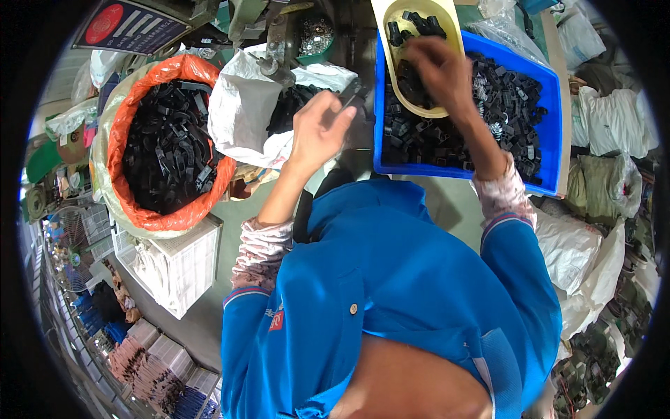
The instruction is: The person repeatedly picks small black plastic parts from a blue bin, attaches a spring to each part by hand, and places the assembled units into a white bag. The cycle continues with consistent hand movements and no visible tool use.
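My left hand point(318, 131) is raised in front of the machine, thumb and fingers closed on a small dark part point(353, 92) that is smeared by motion. My right hand point(441, 70) hangs over a cream-yellow oblong tub point(453, 28), its fingers blurred and partly hiding the black plastic pieces point(423, 22) inside. Beneath that tub, a large blue bin point(553, 133) holds many black plastic parts point(513, 91) with some silvery metal pieces among them.
On the left, an orange-lined sack point(120, 188) full of black parts sits above a white crate point(188, 269). A white bag point(241, 105) lies against the metal machine point(279, 70). Behind it stands a green bowl of small metal pieces point(315, 38). White sacks point(614, 126) line the right.
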A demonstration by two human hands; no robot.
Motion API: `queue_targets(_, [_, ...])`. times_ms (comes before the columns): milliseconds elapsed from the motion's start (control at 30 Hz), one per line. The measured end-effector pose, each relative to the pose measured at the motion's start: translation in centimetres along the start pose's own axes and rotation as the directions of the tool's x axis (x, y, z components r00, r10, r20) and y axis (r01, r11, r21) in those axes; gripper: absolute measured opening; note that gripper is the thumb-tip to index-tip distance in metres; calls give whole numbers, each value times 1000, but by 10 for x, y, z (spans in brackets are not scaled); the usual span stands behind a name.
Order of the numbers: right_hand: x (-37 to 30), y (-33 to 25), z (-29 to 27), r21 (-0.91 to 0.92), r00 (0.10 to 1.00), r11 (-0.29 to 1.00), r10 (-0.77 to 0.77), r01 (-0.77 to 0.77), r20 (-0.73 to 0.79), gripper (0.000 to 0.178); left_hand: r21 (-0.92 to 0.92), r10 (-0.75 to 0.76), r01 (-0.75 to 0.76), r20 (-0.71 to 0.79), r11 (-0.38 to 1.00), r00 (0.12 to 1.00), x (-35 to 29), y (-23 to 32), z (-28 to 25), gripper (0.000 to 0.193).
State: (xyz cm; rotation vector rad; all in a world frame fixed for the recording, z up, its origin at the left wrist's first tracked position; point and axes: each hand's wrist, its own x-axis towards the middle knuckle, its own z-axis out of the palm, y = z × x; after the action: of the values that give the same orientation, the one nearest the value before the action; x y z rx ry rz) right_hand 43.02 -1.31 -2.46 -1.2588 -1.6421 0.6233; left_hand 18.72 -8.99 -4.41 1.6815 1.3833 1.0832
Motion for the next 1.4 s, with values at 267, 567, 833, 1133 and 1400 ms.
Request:
queue_targets(267, [49,36,13,-769,989,624,-46,140,143,36,-144,-63,52,-75,988,995,-5,-19,-21,25])
queue_targets(567, [-14,-24,34,809,809,154,286,-567,513,19,-408,-80,102,73,907,994,15,-17,-50,22])
queue_targets(833, [-25,-64,102,726,835,428,386,-538,392,30,-140,122,-107,99,984,988,26,-34,-96,24])
queue_targets(1133, [-14,-65,133,786,872,391,318,-479,373,18,-252,55,-12,164,968,985,34,-57,-132,19])
queue_targets(1400, [-4,-86,137,371,954,901,127,-225,272,28,-229,127,-80,195,970,973,45,-63,-147,18])
